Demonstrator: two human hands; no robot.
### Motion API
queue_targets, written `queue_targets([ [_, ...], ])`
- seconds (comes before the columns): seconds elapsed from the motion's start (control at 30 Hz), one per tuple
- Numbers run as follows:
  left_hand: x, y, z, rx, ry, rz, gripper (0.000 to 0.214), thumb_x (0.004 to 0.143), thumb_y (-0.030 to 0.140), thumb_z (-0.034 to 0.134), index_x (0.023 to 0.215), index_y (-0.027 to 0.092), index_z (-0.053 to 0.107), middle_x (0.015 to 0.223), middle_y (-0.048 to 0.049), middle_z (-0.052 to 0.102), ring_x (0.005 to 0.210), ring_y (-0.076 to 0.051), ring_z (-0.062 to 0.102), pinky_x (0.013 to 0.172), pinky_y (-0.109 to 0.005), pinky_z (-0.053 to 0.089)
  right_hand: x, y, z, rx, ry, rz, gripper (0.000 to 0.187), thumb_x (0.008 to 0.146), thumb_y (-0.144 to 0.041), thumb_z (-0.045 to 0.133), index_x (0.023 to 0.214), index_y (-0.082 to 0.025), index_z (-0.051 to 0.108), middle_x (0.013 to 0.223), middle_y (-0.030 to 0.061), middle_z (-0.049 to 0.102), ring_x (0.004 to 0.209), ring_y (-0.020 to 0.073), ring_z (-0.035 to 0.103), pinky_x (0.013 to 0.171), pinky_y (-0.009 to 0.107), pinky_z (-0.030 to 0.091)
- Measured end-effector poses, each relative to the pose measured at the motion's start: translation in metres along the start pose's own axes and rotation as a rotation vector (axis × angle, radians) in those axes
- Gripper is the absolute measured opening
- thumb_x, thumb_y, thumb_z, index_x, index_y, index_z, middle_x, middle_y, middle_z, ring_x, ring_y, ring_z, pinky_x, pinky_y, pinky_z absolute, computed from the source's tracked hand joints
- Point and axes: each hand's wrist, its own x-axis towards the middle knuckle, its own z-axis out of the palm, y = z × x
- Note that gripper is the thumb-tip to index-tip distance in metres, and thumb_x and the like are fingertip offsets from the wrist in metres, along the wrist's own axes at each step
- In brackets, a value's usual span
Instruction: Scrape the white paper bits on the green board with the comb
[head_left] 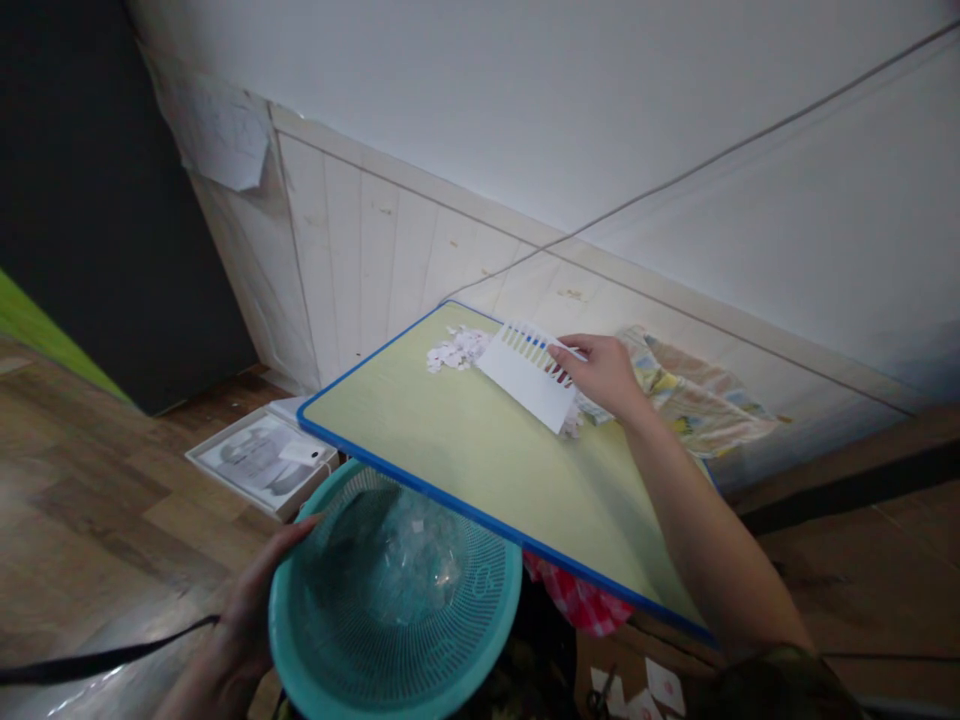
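My right hand (602, 372) is closed on a white plastic dustpan-like scraper (529, 378) with a comb edge, which lies on a pale green table with a blue rim (420, 484). A small pile of white paper scraps (456, 350) sits just left of the scraper near the table's far edge. My left hand (251, 610) grips the rim of a teal mesh wastebasket (390, 610), held below the table's near edge. A clear plastic liner with bits of scrap lies inside the basket.
A patterned cloth (694, 395) lies at the table's far right against the white wall. A flat white box (259, 460) rests on the wooden floor to the left. Red checked fabric (581, 600) shows under the table. A black strap (97, 660) crosses the lower left.
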Motion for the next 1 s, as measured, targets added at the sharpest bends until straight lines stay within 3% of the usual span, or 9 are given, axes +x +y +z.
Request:
queue_targets([
  [0.27,-0.001,0.001,0.003,0.057,0.034,0.043,0.023,0.088,0.010,0.059,0.075,0.012,0.077,0.057,-0.0106,0.079,0.047,-0.025,0.073,0.051,-0.035,0.064,0.023,-0.021,0.029,-0.095,-0.012,-0.040,0.028,0.091,-0.029,0.058,0.101,-0.017,0.081,0.087,0.0080,0.081,0.079,0.0239,0.075,0.070,0.030,0.048],
  [0.53,0.000,0.006,0.001,0.036,0.023,0.008,0.017,0.084,0.011,0.066,0.070,0.014,0.076,0.055,-0.0079,0.078,0.047,-0.024,0.072,0.049,-0.032,0.063,0.023,-0.045,0.034,-0.056,-0.048,-0.136,0.027,0.092,-0.030,0.058,0.099,-0.019,0.082,0.090,0.0061,0.081,0.080,0.0228,0.074,0.071,0.029,0.047],
  [0.67,0.001,0.008,-0.005,0.038,-0.010,0.046,0.012,0.083,0.010,0.067,0.079,0.014,0.077,0.062,-0.0098,0.081,0.050,-0.025,0.074,0.052,-0.034,0.064,0.027,-0.051,0.040,-0.090,-0.104,-0.195,0.028,0.094,-0.031,0.056,0.094,-0.020,0.081,0.084,0.0050,0.080,0.077,0.0214,0.073,0.071,0.028,0.046],
  [0.87,0.003,0.010,-0.009,0.037,-0.017,0.051,0.016,0.083,0.011,0.066,0.093,0.011,0.078,0.062,-0.0106,0.081,0.050,-0.027,0.075,0.056,-0.038,0.066,0.032,-0.057,0.027,-0.092,-0.164,-0.247,0.028,0.093,-0.033,0.055,0.090,-0.021,0.080,0.077,0.0014,0.078,0.069,0.0180,0.068,0.066,0.026,0.043],
  [1.0,-0.002,0.012,-0.005,0.028,0.007,0.062,0.014,0.084,0.010,0.064,0.080,0.011,0.078,0.060,-0.0120,0.080,0.047,-0.026,0.074,0.051,-0.035,0.065,0.037,-0.062,0.032,-0.093,-0.164,-0.262,0.030,0.095,-0.034,0.053,0.090,-0.022,0.080,0.079,0.0014,0.078,0.071,0.0190,0.068,0.065,0.026,0.042],
])
